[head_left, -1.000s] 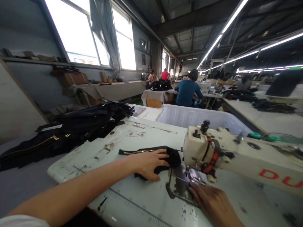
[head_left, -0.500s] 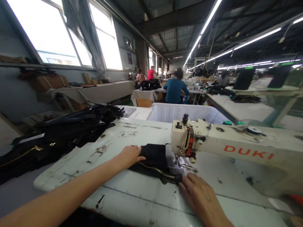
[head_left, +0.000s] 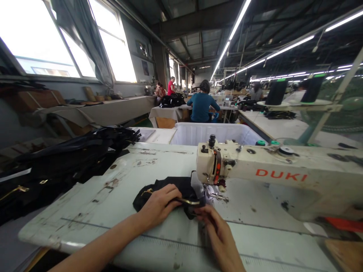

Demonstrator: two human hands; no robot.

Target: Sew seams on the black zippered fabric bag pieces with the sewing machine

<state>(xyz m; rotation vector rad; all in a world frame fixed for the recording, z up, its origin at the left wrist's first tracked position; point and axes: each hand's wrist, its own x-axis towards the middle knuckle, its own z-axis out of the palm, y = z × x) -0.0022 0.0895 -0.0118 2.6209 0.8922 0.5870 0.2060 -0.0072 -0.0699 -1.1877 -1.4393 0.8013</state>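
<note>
Strip lights (head_left: 238, 20) run overhead as the left hand (head_left: 163, 202), half-curled, and right hand (head_left: 217, 230), pinched nearly closed, grip black zippered cloth (head_left: 184, 187) on a pale table (head_left: 161, 160) beside a sewing machine (head_left: 244, 166).

Scuffed pale-green table (head_left: 93, 204), black zippered fabric (head_left: 185, 185) and DUKI sewing machine (head_left: 246, 164) on it.

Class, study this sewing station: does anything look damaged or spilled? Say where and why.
Yes: the pale green sewing tabletop looks worn, with dark scuffs interrupting its smooth finish left of the black fabric piece with a gold zip. I see no spill.
</note>
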